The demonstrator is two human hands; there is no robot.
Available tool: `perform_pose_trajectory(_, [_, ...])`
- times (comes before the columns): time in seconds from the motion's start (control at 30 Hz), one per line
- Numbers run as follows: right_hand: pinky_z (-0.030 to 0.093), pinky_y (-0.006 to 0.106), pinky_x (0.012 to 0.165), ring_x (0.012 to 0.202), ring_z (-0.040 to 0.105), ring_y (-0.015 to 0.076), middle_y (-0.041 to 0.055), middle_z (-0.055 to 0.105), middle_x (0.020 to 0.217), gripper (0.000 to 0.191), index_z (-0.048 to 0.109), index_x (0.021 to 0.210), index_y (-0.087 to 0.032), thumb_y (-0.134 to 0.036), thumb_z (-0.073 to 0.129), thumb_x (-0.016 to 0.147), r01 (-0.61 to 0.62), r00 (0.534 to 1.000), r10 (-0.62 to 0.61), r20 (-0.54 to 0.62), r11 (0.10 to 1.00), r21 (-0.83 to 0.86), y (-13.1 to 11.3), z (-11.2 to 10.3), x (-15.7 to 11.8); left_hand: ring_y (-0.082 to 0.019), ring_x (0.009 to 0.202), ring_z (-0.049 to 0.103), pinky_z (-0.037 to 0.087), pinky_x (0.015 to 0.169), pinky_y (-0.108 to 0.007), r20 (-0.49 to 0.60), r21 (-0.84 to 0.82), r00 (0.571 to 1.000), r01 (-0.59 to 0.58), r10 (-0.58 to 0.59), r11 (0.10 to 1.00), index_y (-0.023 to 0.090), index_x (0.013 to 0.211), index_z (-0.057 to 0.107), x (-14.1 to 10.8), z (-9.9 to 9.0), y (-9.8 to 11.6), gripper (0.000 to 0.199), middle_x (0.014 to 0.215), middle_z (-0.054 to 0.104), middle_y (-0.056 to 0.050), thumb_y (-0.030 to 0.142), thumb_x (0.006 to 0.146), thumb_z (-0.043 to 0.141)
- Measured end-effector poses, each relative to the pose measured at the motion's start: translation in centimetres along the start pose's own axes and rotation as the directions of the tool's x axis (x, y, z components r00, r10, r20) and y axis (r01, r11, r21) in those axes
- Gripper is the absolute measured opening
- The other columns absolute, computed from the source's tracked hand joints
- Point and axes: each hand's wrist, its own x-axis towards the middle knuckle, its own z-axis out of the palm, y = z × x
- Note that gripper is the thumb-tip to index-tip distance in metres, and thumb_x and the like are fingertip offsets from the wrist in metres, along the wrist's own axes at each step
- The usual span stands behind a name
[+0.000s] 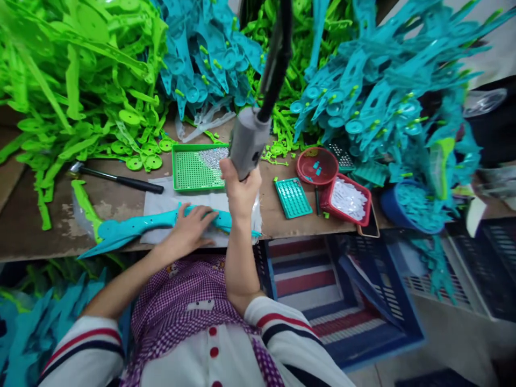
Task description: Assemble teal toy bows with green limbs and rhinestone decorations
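Observation:
My right hand point(243, 191) is wrapped around a grey electric screwdriver point(250, 137), held upright with its black cord running up. The lower end of the tool is hidden behind my hand and forearm. My left hand point(192, 224) lies across a long turquoise plastic part point(137, 224), gripping it with the fingers over the far edge and the thumb toward the near side. This part rests on a pale cloth point(161, 198) at the table's front edge. Just beyond it, a green perforated tray point(189, 169) contains many small silvery screws point(213, 157), partly hidden by the screwdriver.
A hammer point(121, 180) lies at left. Lime-green parts point(76, 75) and turquoise parts point(374, 102) are heaped behind. To the right are a small teal tray point(293, 198), a red bowl point(308, 174), a red basket point(365, 215) of white pieces and a blue bucket point(393, 207). Blue crates point(403, 338) stand below.

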Motion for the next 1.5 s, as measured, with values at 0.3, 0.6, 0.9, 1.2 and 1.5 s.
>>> perform_pose_trajectory(0.3, [0.049, 0.028, 0.067, 0.076, 0.061, 0.0155, 0.0046, 0.066, 0.088, 0.047, 0.062, 0.107, -0.019, -0.058, 0.063, 0.08, -0.196, 0.978, 0.208, -0.011, 0.904, -0.381, 5.7, -11.4, -1.5, -0.029, 0.106, 0.061, 0.046, 0.09, -0.042, 0.083, -0.077, 0.992, -0.093, 0.1, 0.993, 0.019, 0.114, 0.061, 6.0, 2.0, 1.3, 0.049, 0.113, 0.065, -0.01, 0.041, 0.073, 0.078])
perform_pose_trajectory(0.6, [0.025, 0.018, 0.033, 0.032, 0.039, 0.0057, -0.0112, 0.049, 0.047, 0.057, 0.051, 0.094, -0.019, -0.069, 0.065, 0.071, -0.548, 0.776, 0.582, 0.245, 0.813, -0.197, 8.7, -12.9, -3.0, -0.03, 0.106, 0.063, 0.049, 0.092, -0.043, -0.1, -0.072, 0.971, -0.223, 0.215, 0.972, 0.017, 0.119, 0.06, 3.4, 0.9, 1.2, 0.05, 0.116, 0.066, -0.013, 0.037, 0.076, 0.076])
perform_pose_trajectory(0.9, [0.026, 0.017, 0.032, 0.031, 0.041, 0.0052, -0.0083, 0.049, 0.039, 0.042, 0.048, 0.077, -0.021, -0.061, 0.062, 0.082, -0.452, 0.72, 0.489, 0.493, 0.869, -0.201, 5.9, -12.9, -3.1, -0.034, 0.115, 0.061, 0.045, 0.097, -0.042, 0.212, -0.117, 0.974, -0.057, 0.081, 0.991, 0.018, 0.135, 0.052, 4.3, -1.9, 1.8, 0.083, 0.126, 0.065, -0.015, 0.06, 0.068, 0.077])
perform_pose_trajectory(1.2, [0.027, 0.019, 0.034, 0.034, 0.038, 0.0054, -0.0096, 0.042, 0.044, 0.05, 0.043, 0.071, -0.023, -0.07, 0.056, 0.081, -0.51, 0.803, 0.495, 0.331, 0.859, -0.045, 5.8, -9.5, -5.1, -0.013, 0.065, 0.049, 0.034, 0.057, -0.024, 0.644, -0.361, 0.754, 0.15, 0.13, 0.92, 0.015, 0.082, 0.064, 8.8, -4.9, 0.9, 0.057, 0.072, 0.058, 0.0, 0.07, 0.08, 0.05])
perform_pose_trajectory(1.5, [0.037, 0.023, 0.05, 0.051, 0.048, 0.0105, -0.0064, 0.042, 0.051, 0.048, 0.039, 0.065, -0.023, -0.064, 0.053, 0.087, -0.339, 0.863, 0.388, 0.324, 0.92, -0.197, 5.4, -9.2, -4.9, -0.014, 0.068, 0.051, 0.038, 0.058, -0.023, 0.699, -0.428, 0.683, 0.163, 0.211, 0.889, 0.014, 0.088, 0.063, 9.6, -5.3, 1.0, 0.056, 0.079, 0.06, -0.002, 0.068, 0.073, 0.061])
